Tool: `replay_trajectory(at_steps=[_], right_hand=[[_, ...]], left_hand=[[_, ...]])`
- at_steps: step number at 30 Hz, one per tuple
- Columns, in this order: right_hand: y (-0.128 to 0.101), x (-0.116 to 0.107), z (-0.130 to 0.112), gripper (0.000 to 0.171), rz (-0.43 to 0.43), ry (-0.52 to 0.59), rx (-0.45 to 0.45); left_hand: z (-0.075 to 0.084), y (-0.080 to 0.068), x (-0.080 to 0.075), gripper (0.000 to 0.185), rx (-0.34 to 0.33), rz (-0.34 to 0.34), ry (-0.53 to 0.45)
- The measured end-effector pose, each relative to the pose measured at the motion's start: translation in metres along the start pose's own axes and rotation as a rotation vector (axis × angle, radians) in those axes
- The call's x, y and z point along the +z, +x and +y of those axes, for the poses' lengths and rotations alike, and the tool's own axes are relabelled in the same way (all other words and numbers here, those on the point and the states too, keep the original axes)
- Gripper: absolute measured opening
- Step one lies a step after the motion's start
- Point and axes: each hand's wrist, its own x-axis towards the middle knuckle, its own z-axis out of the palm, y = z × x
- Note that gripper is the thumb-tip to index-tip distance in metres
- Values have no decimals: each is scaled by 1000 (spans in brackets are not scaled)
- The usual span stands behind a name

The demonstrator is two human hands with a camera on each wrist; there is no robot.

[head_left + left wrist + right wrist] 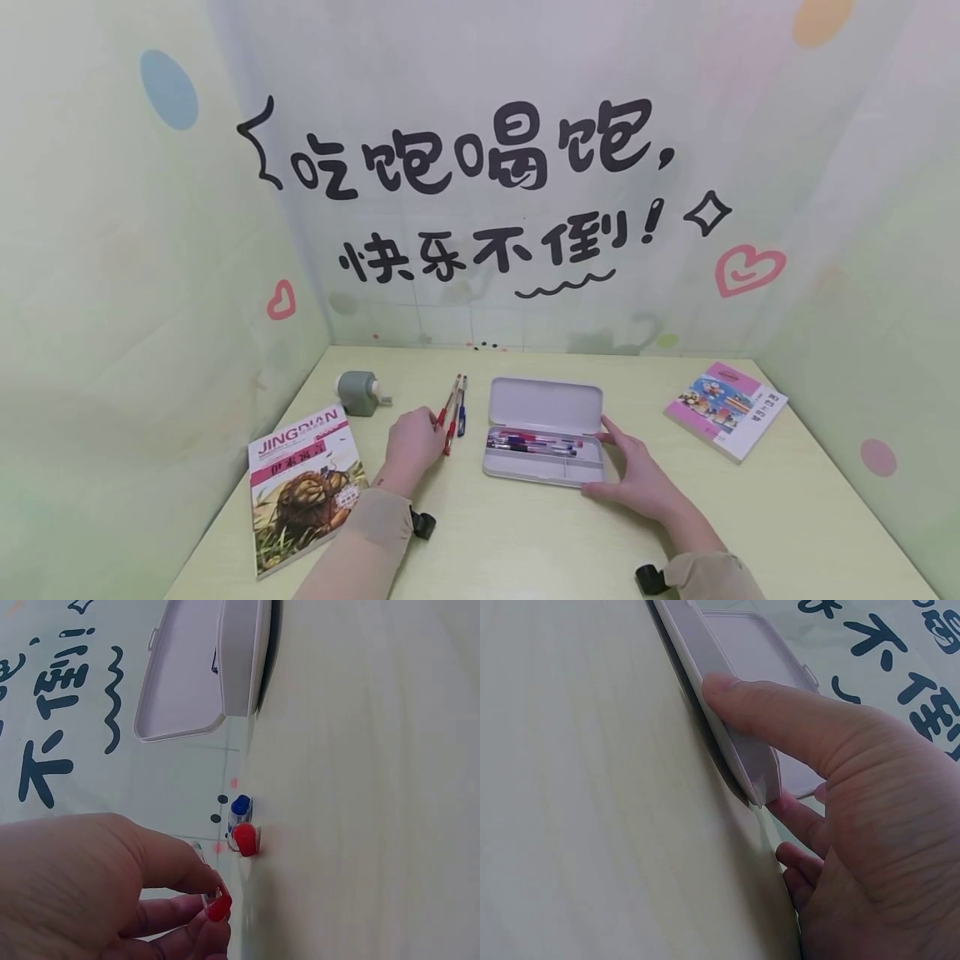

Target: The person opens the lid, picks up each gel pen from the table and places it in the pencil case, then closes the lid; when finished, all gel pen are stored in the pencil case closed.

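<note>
An open white pencil case (543, 471) lies mid-table with its lid (546, 404) back and several pens inside. My right hand (602, 460) grips its right end, the thumb along the front wall (742, 750) and the fingers round the corner. Left of the case lie a red pen (454, 393) and a blue pen (462, 408), side by side. My left hand (433, 421) pinches another red pen (448, 433) near its cap. In the left wrist view the pinched red cap (218, 906) shows at the fingertips (202, 881), with the blue (240, 804) and red (245, 838) pen ends beyond.
A grey pencil sharpener (360, 392) stands at the back left. A book with a lion cover (303, 487) lies at the front left and a pink book (726, 408) at the right. Printed walls (480, 167) close the table on three sides.
</note>
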Motion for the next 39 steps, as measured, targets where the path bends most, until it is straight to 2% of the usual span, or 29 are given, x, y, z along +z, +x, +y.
replay_trajectory(at_steps=[6,12,18,25,34,39], right_hand=[[0,0,1,133,-2,9,8],[-1,-1,-1,132,-5,10,8],[-1,0,0,132,-3,21,17],[0,0,0,132,0,20,12],[1,1,1,133,-3,17,4],[0,0,1,132,-1,8,-2]], left_hand=[[7,0,-5,17,14,10,-43],[21,-5,-12,17,51,6,-101],[37,-11,-17,14,162,53,-100],[52,-14,-11,15,261,95,-77],[68,-21,-1,15,336,56,-60],[77,-25,3,11,382,8,-26]])
